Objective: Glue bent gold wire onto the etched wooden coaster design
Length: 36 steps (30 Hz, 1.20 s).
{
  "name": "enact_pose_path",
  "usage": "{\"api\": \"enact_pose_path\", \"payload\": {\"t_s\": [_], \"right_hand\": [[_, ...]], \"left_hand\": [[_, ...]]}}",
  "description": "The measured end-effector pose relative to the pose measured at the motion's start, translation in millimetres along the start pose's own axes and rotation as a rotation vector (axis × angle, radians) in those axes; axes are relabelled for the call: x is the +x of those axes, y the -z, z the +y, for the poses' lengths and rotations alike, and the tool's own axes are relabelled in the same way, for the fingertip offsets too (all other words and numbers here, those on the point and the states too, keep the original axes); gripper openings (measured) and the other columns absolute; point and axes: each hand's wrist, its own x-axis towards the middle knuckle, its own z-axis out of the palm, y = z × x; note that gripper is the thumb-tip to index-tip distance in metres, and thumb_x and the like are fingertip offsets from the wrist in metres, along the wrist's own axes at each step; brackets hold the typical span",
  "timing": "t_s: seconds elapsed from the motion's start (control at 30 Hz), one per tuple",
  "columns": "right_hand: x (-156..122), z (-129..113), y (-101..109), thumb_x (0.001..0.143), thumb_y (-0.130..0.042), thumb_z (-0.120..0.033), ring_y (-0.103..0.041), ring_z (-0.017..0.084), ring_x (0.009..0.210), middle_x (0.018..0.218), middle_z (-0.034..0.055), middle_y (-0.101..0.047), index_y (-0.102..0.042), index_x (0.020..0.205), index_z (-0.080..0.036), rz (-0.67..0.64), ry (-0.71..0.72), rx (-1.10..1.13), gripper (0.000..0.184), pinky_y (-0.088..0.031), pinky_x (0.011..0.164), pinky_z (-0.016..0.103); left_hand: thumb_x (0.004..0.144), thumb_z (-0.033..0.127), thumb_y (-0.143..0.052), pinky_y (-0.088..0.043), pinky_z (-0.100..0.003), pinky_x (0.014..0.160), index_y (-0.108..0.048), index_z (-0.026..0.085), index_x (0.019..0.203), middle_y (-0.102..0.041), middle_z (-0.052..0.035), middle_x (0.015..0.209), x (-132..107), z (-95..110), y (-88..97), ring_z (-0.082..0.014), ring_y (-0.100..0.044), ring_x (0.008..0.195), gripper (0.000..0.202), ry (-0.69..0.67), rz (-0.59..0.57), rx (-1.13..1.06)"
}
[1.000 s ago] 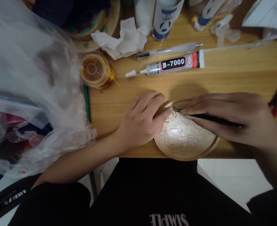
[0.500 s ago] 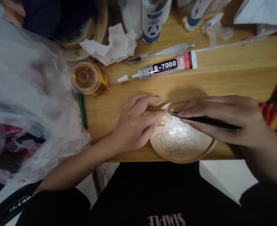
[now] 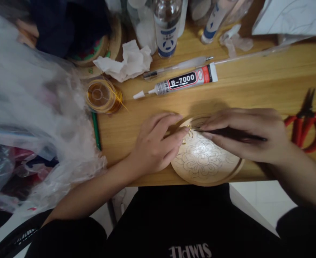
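A round wooden disc with a pencilled flower pattern lies at the near edge of the wooden table. My left hand rests on the disc's left rim, its fingertips pinched on a small piece of gold wire. My right hand lies over the disc's top right and grips thin black tweezers whose tip meets the wire by my left fingertips.
A B-7000 glue tube, a clear pen, a gold wire spool, crumpled tissue and bottles lie beyond. Red-handled pliers sit at right. Plastic bags fill the left.
The view has drifted, so the table things sit lower and further left. My left fingertips have closed in over the gold wire, hiding more of it; both hands stay at the disc.
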Motion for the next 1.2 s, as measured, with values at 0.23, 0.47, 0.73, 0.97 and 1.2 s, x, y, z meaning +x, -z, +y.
{"api": "enact_pose_path", "payload": {"t_s": [0.23, 0.47, 0.73, 0.97, 1.2], "right_hand": [[-0.6, -1.4, -1.9, 0.085, -0.07, -0.017, -0.073, 0.014, 0.08, 0.091, -0.0015, -0.076, -0.07, 0.103, -0.026, 0.019, 0.003, 0.009, 0.02, -0.058, 0.069, 0.026], [-0.8, -1.1, -1.4, 0.086, -0.069, -0.014, -0.073, 0.013, 0.082, 0.093, 0.0006, -0.076, -0.068, 0.102, -0.021, 0.001, 0.028, -0.007, 0.018, -0.057, 0.07, 0.025], [-0.3, -1.1, -0.8, 0.086, -0.07, -0.012, -0.072, 0.012, 0.086, 0.094, 0.0027, -0.075, -0.067, 0.101, -0.017, 0.0, 0.069, -0.033, 0.016, -0.056, 0.073, 0.023], [-1.7, 0.2, 2.1, 0.085, -0.069, -0.011, -0.073, 0.014, 0.087, 0.097, 0.0066, -0.075, -0.068, 0.1, -0.015, -0.04, 0.075, -0.025, 0.015, -0.057, 0.076, 0.024], [-1.2, 1.2, 1.5, 0.086, -0.069, -0.01, -0.072, 0.014, 0.09, 0.097, 0.0087, -0.075, -0.068, 0.101, -0.013, -0.045, 0.11, -0.031, 0.016, -0.057, 0.079, 0.022]], "left_hand": [[0.093, 0.018, -0.056, -0.051, -0.049, 0.1, -0.062, 0.016, 0.124, -0.061, -0.0144, 0.13, -0.6, 2.2, -3.7, -0.0283, -0.055, 0.121, 0.031, 0.005, -0.016, 0.095], [0.094, 0.02, -0.058, -0.052, -0.049, 0.1, -0.063, 0.013, 0.122, -0.061, -0.0163, 0.129, -1.0, 5.8, -7.8, -0.0296, -0.057, 0.121, 0.029, -0.011, 0.001, 0.193], [0.094, 0.022, -0.06, -0.053, -0.049, 0.099, -0.064, 0.012, 0.12, -0.062, -0.0182, 0.129, 0.2, 7.7, -6.1, -0.0319, -0.06, 0.119, 0.028, -0.022, -0.005, 0.235], [0.093, 0.022, -0.061, -0.054, -0.05, 0.097, -0.066, 0.012, 0.119, -0.062, -0.0193, 0.128, 1.4, 7.4, -3.5, -0.0339, -0.06, 0.118, 0.028, -0.016, -0.02, 0.232], [0.092, 0.019, -0.061, -0.055, -0.05, 0.096, -0.065, 0.012, 0.119, -0.063, -0.0175, 0.126, 0.5, 4.0, -5.1, -0.0327, -0.061, 0.117, 0.028, -0.022, -0.003, 0.188]]}}
